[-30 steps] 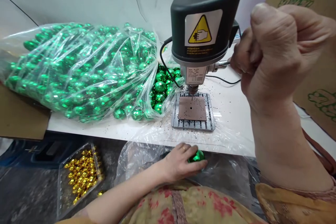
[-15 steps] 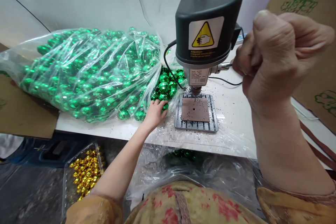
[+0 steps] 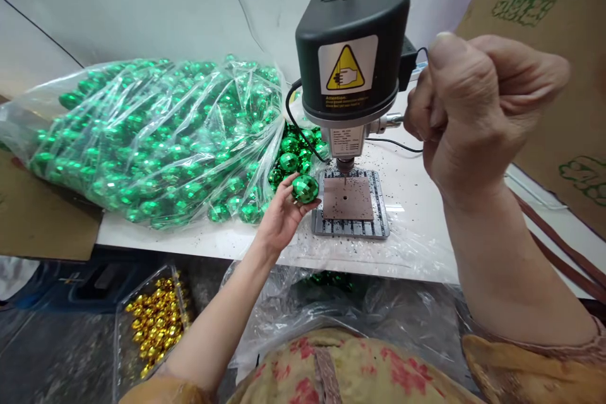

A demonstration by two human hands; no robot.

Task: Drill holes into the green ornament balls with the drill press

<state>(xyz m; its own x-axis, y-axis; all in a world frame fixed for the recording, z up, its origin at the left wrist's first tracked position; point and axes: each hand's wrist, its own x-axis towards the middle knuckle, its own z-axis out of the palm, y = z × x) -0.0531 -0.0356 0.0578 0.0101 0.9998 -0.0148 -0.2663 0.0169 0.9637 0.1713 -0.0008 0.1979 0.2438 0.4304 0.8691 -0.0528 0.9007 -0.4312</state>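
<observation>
My left hand (image 3: 285,214) holds a shiny green faceted ball (image 3: 305,189) in its fingertips, just left of the drill press base (image 3: 381,205). More green balls (image 3: 288,161) spill from the mouth of a clear plastic bag (image 3: 156,145) behind it. My right hand (image 3: 473,107) is closed around the feed handle (image 3: 394,120) of the black bench drill press (image 3: 353,57); its grip is partly hidden by the fist. Under the drill chuck (image 3: 345,166) lies a brown square pad (image 3: 362,202) with a small dark hole.
Dark shavings dot the white table (image 3: 416,233). A clear bin of gold balls (image 3: 158,322) stands low at the left. Cardboard boxes (image 3: 530,76) flank both sides, and clear plastic sheeting (image 3: 402,322) hangs by the front edge. A black cable (image 3: 294,117) loops beside the drill.
My left hand has come away from the loose green balls with one ball, turning palm upward and moving toward the drill base. My right hand stays on the handle.
</observation>
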